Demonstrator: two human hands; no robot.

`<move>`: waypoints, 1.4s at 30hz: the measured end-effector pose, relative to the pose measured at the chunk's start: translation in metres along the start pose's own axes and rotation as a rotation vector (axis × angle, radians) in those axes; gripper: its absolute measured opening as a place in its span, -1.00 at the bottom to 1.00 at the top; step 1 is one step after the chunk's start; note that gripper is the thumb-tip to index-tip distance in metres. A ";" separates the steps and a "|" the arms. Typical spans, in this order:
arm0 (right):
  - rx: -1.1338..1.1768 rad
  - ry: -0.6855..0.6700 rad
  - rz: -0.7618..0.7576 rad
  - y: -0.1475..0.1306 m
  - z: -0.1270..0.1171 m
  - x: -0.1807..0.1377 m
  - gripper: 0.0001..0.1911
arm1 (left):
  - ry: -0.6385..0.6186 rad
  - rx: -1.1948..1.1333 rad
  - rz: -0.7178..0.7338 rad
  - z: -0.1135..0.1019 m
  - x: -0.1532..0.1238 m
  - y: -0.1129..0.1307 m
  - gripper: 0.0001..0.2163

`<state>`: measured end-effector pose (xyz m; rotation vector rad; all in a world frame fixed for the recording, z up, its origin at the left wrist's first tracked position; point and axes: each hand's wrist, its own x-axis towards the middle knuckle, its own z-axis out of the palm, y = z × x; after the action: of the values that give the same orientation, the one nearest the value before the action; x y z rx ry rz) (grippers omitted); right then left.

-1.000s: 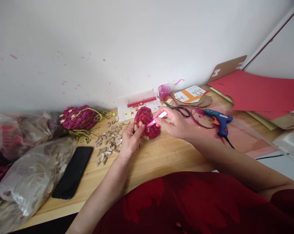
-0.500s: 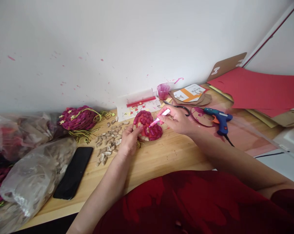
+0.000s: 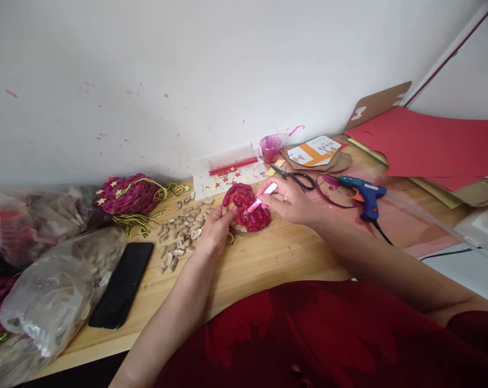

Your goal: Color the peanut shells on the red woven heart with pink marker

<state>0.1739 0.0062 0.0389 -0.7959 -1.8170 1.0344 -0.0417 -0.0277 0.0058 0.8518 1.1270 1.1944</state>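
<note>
My left hand [image 3: 215,229] grips the left edge of a round craft piece [image 3: 258,220], its thumb on top. The piece is covered with peanut shells coloured dark pink, with some bare tan shells at its lower left. In my right hand [image 3: 288,199] is a slim white pen-like tool [image 3: 263,196] with a pink lower end, pinched between thumb and fingers. Its tip touches or hovers just over the shells; I cannot tell which. Whether it is a marker or a brush is unclear. Loose peanut shells [image 3: 183,226] lie left of my left hand.
Scissors [image 3: 302,179], a pink-stained cup [image 3: 270,149] and a white sheet [image 3: 203,184] with small stars lie behind. A blue glue gun [image 3: 367,195] with its cord is at right. Leftward are a phone [image 3: 122,285], plastic bags [image 3: 49,307] and a star-decorated pink piece [image 3: 132,194].
My right hand and the pen-like tool have shifted slightly left and down over the piece. The scissors now show more fully. My left hand keeps its hold.
</note>
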 end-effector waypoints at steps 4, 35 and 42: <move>0.007 0.013 0.003 0.000 0.001 0.001 -0.77 | 0.001 0.020 0.011 0.000 0.000 0.000 -0.58; -0.715 0.492 0.199 -0.005 -0.108 0.109 -0.71 | -0.006 -0.111 0.005 0.009 -0.007 0.006 -0.54; -1.152 0.171 0.500 0.011 -0.084 0.147 -0.73 | 0.051 -0.119 -0.002 0.010 -0.008 0.009 -0.47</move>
<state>0.1899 0.1612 0.1065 -2.0121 -2.0293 0.0528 -0.0345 -0.0327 0.0185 0.7323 1.0863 1.2745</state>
